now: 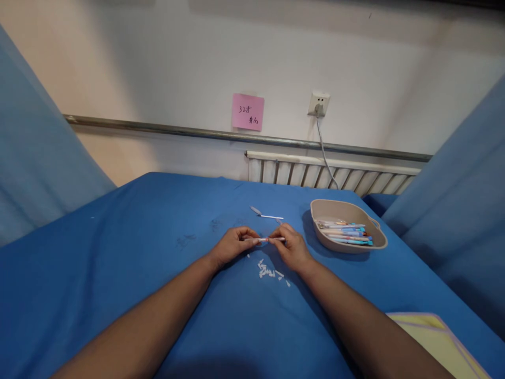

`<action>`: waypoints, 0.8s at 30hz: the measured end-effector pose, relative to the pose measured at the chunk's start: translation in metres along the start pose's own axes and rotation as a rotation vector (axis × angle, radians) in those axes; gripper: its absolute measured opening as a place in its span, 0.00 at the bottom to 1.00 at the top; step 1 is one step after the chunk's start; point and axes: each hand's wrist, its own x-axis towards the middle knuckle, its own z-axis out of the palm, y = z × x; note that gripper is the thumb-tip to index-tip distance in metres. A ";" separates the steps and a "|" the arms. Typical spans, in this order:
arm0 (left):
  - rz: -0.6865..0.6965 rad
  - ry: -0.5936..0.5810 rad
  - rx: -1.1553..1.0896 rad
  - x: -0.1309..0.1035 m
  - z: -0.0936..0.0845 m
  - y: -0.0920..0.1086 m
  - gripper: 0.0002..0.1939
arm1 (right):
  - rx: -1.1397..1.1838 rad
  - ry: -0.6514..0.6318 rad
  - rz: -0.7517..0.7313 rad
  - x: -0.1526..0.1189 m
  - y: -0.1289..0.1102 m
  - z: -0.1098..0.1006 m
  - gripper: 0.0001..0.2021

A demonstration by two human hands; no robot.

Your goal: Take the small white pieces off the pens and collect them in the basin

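Note:
Between my two hands lies a slim pen [264, 240], pale with a pinkish-red part at the middle, held level above the blue cloth. My left hand [235, 245] is closed on its left end, and my right hand [292, 246] pinches it toward the right end. Just beyond my fingers are a thin white pen refill [271, 217] with a dark tip and a small clear grey piece [255, 210]. Below the hands, several small white pieces [265, 270] are scattered in a loose pile. Fingers hide part of the pen.
A beige basket [381, 239] holding several pens [347, 234] stands to the right. A yellow folder or cloth [430, 337] lies near my right forearm. Behind the blue-covered table [118, 252] are a radiator [300, 171], a rail and a plugged-in cable [322, 142]. Blue curtains hang at both sides.

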 end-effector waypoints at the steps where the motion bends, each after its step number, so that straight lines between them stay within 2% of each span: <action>1: -0.005 -0.018 -0.009 -0.001 0.000 0.000 0.18 | 0.009 0.007 0.019 0.000 0.001 0.000 0.06; 6: -0.010 -0.059 -0.005 -0.002 0.002 0.000 0.17 | 0.062 0.051 0.191 -0.002 0.005 0.003 0.08; 9: 0.004 -0.029 -0.013 -0.001 0.002 0.000 0.16 | 0.000 0.027 0.087 -0.003 0.000 0.002 0.12; 12: 0.002 -0.015 -0.016 0.000 0.001 -0.001 0.16 | -0.052 -0.017 -0.019 -0.002 -0.005 -0.001 0.04; 14: -0.002 -0.028 -0.020 -0.001 0.001 -0.001 0.16 | -0.051 -0.019 -0.031 -0.001 -0.006 -0.002 0.05; 17: 0.002 -0.041 0.005 -0.002 0.002 0.000 0.17 | -0.023 -0.017 0.035 -0.001 -0.002 -0.001 0.07; 21: 0.018 -0.045 0.059 -0.003 0.004 0.000 0.17 | 0.058 -0.115 0.228 -0.003 0.003 0.004 0.10; 24: 0.003 -0.009 0.060 -0.001 0.004 0.000 0.17 | 0.046 -0.091 0.226 -0.003 0.000 0.003 0.12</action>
